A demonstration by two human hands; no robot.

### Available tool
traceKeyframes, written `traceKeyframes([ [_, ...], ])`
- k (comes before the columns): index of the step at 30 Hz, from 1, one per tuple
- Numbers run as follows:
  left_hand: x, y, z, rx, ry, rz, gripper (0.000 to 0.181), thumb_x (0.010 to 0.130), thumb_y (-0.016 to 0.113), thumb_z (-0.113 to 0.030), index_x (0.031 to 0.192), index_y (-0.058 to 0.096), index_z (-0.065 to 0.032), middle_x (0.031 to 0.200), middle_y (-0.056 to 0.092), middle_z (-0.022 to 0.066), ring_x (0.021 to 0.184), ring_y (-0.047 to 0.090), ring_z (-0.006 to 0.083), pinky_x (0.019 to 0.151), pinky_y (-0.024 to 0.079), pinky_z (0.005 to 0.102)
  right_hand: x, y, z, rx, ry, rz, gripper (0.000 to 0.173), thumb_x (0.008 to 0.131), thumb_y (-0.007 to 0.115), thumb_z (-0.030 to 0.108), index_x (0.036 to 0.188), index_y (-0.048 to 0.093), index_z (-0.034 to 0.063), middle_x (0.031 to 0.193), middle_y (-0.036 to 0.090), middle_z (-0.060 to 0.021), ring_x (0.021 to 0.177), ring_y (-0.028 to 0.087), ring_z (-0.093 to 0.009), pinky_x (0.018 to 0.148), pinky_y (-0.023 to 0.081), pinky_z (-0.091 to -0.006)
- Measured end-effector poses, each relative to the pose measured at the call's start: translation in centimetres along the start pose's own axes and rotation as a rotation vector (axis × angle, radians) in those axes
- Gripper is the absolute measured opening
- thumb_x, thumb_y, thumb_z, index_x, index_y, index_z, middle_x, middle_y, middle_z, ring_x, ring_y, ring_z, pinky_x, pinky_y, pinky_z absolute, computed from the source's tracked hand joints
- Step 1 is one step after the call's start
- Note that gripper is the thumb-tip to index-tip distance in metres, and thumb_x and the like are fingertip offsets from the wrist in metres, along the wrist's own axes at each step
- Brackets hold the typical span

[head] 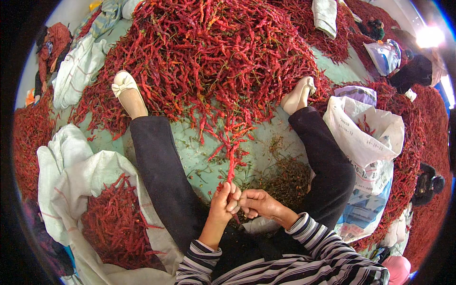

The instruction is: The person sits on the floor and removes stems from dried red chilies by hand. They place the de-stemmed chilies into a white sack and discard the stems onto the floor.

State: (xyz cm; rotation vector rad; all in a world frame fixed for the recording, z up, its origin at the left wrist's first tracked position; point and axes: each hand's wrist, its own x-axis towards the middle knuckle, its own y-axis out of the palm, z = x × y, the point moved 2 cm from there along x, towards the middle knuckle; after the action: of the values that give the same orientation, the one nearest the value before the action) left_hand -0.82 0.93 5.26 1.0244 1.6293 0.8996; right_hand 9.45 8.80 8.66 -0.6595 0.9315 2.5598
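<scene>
My left hand point(221, 203) is closed around a red chili pepper point(231, 165), whose wrinkled length points away from me. My right hand point(265, 203) meets it, thumb and forefinger pinched together against the left fingertips. Whether a stem is between those right fingers is hidden. Beyond the hands, loose peppers trail back to a large heap of red chili peppers point(221, 53). Between my legs, close to the right thigh, lies a pile of greenish-brown stems point(288, 180).
An open white woven sack point(103, 160) holding peppers point(114, 224) stands at my left. At my right is a printed sack point(363, 142) with a few peppers inside. My cream shoes point(126, 85) rest by the heap. Other people point(53, 50) sit around among more peppers.
</scene>
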Motion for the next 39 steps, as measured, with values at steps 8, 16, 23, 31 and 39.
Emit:
traceKeyframes([
  [8, -2.7, 0.8, -0.4, -0.085, -0.155, 0.120, 0.032, 0.090, 0.039, -0.039, 0.073, 0.040, -0.0115, 0.059, 0.038, -0.0034, 0.035, 0.026, 0.0026, 0.033, 0.024, 0.0185, -1.6, 2.0, 1.6, -0.081, 0.204, 0.297, 0.018, 0.088, 0.050, 0.023, 0.079, 0.052, 0.0076, 0.057, 0.046, 0.0017, 0.047, 0.042, -0.005, 0.042, 0.033, -0.0187],
  [16, -0.1, -0.6, -1.6, -0.311, 0.139, 0.166, 0.027, 0.088, 0.047, -0.031, 0.103, 0.052, -0.0094, 0.063, 0.052, 0.0052, 0.068, 0.057, 0.0289, 0.056, 0.048, 0.0419, 9.8, -7.6, 10.0, -1.387, -0.398, -0.258, 0.031, 0.075, 0.058, 0.021, 0.098, 0.054, 0.0006, 0.092, 0.057, -0.0171, 0.082, 0.056, -0.033, 0.074, 0.046, -0.0393],
  [23, 1.1, -0.7, -2.3, -0.025, 0.210, 0.018, 0.030, 0.089, 0.044, -0.033, 0.077, 0.045, -0.0058, 0.062, 0.044, 0.0032, 0.074, 0.053, 0.0229, 0.066, 0.045, 0.0373, 21.7, -9.8, 9.1, -1.799, -0.310, -0.397, 0.024, 0.075, 0.052, 0.022, 0.088, 0.055, 0.0018, 0.092, 0.054, -0.0174, 0.083, 0.054, -0.034, 0.073, 0.045, -0.0434],
  [31, 1.9, -0.8, -1.7, 0.140, 0.373, -0.320, 0.017, 0.088, 0.048, -0.018, 0.086, 0.050, -0.0020, 0.080, 0.056, 0.0069, 0.066, 0.055, 0.0181, 0.061, 0.045, 0.0305, 8.8, -9.3, 9.2, -1.063, -0.358, -0.478, 0.008, 0.079, 0.057, 0.009, 0.078, 0.054, 0.0017, 0.068, 0.056, -0.0055, 0.057, 0.053, -0.010, 0.054, 0.044, -0.0249],
  [39, 2.7, -1.5, 2.0, 0.907, 0.524, -0.286, 0.019, 0.086, 0.053, -0.017, 0.096, 0.052, -0.0013, 0.071, 0.053, 0.0014, 0.062, 0.044, 0.0088, 0.056, 0.040, 0.0252, 3.6, -2.2, 2.8, -0.549, -0.326, -0.433, 0.010, 0.081, 0.058, 0.008, 0.077, 0.054, -0.0003, 0.074, 0.057, -0.0046, 0.064, 0.054, -0.009, 0.059, 0.046, -0.0241],
])
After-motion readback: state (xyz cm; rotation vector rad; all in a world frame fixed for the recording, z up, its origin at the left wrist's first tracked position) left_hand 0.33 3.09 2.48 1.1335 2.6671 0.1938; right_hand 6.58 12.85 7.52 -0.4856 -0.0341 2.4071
